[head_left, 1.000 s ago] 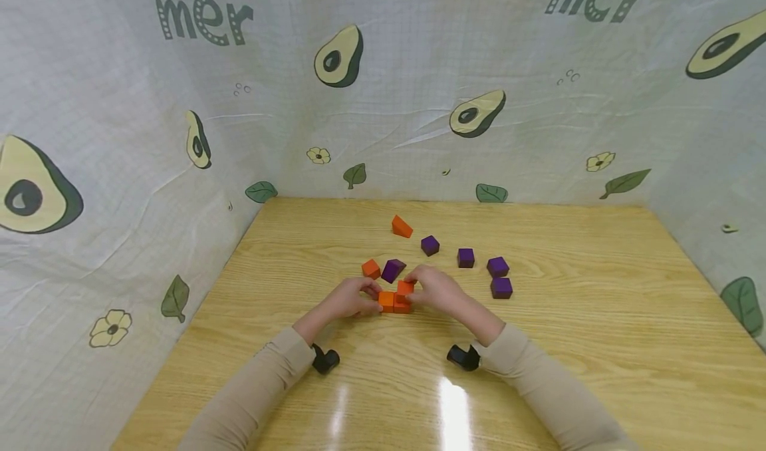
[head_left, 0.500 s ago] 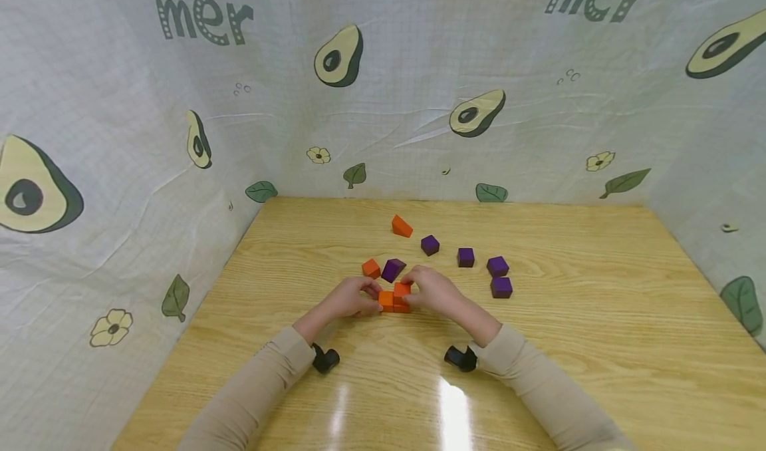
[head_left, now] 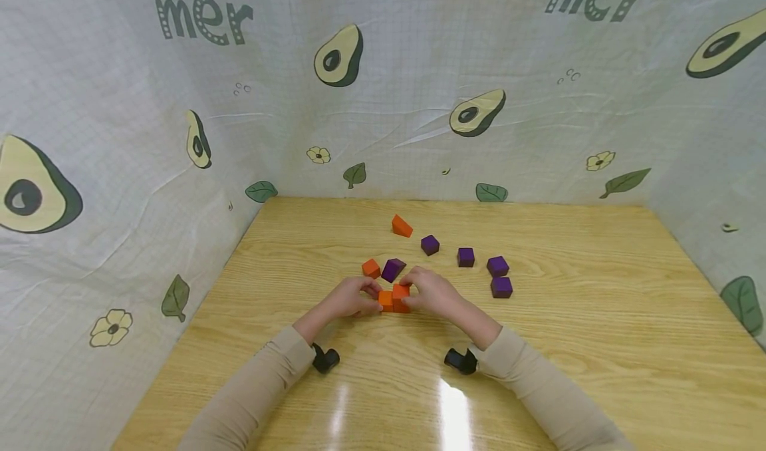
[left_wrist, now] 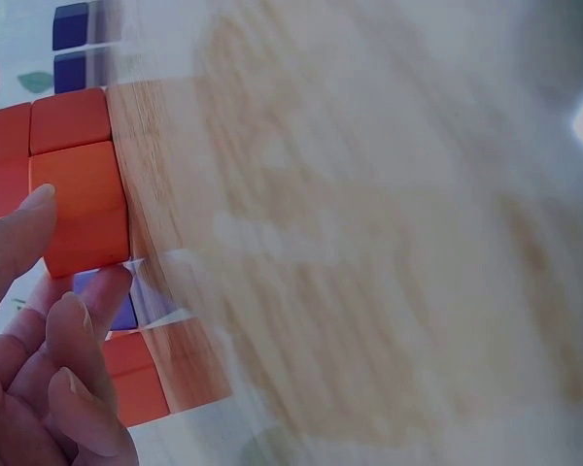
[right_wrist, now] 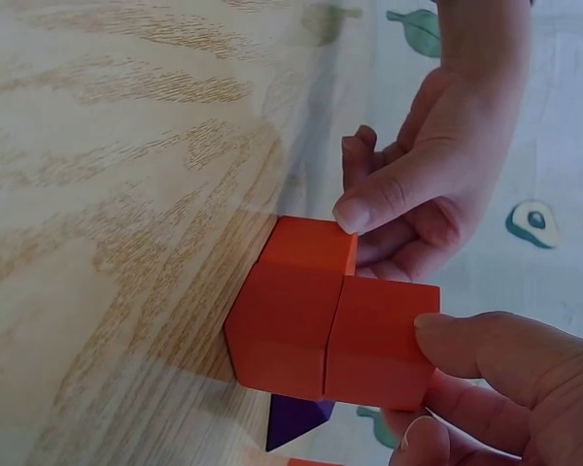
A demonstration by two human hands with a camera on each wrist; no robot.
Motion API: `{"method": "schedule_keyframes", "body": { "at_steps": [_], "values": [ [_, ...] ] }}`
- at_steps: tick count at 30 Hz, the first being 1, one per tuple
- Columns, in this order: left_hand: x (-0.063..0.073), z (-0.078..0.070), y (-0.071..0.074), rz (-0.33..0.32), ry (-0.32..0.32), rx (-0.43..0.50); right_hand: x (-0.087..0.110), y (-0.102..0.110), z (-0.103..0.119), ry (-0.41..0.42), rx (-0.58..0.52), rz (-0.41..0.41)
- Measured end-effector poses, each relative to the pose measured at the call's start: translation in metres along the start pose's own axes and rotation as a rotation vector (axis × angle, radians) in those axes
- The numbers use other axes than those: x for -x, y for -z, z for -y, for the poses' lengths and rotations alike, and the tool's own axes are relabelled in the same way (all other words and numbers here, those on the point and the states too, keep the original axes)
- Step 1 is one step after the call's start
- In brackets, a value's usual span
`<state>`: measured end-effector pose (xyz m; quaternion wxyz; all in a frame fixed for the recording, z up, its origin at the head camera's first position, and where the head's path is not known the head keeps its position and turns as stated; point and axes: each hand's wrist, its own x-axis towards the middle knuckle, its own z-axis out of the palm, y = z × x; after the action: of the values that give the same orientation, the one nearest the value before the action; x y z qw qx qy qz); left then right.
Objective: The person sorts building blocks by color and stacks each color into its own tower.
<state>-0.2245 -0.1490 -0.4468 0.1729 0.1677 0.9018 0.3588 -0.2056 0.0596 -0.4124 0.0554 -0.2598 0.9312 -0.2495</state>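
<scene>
Two orange cubes stand side by side on the wooden table, and a third sits on the right-hand one. My left hand [head_left: 353, 298] holds the left cube [head_left: 385, 301] between thumb and fingers. The upper cube [right_wrist: 381, 340] is pinched by my right hand [head_left: 435, 290], squarely over the lower right cube [right_wrist: 277, 325]. In the right wrist view the upper and lower cubes meet face to face. Just behind the stack lies a purple wedge-like block [head_left: 392, 270], with another orange cube [head_left: 371, 269] to its left.
Farther back lies an orange wedge [head_left: 401, 226]. Purple cubes are spread to the right: one behind [head_left: 429, 245], one farther right [head_left: 465, 257], and two close together, the rear one [head_left: 498, 266] and the front one [head_left: 501, 287]. A printed cloth [head_left: 395, 118] hangs behind the table.
My right hand has shifted slightly left and lowered the upper orange cube onto the lower right one, lining them up. The left hand stays in place on its cube.
</scene>
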Motion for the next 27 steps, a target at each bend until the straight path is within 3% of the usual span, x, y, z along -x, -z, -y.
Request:
{"method": "schedule_keyframes", "body": {
  "at_steps": [9,18,27],
  "values": [
    [0.002,-0.003,0.001,0.017,0.048,0.053,0.000,-0.002,0.000,-0.030,0.012,-0.021],
    [0.002,-0.001,0.001,0.018,0.038,0.048,-0.001,-0.003,0.001,-0.043,0.020,-0.017],
    [0.000,0.000,0.000,0.016,0.035,0.033,0.000,-0.004,-0.011,-0.104,-0.166,0.057]
  ]
}}
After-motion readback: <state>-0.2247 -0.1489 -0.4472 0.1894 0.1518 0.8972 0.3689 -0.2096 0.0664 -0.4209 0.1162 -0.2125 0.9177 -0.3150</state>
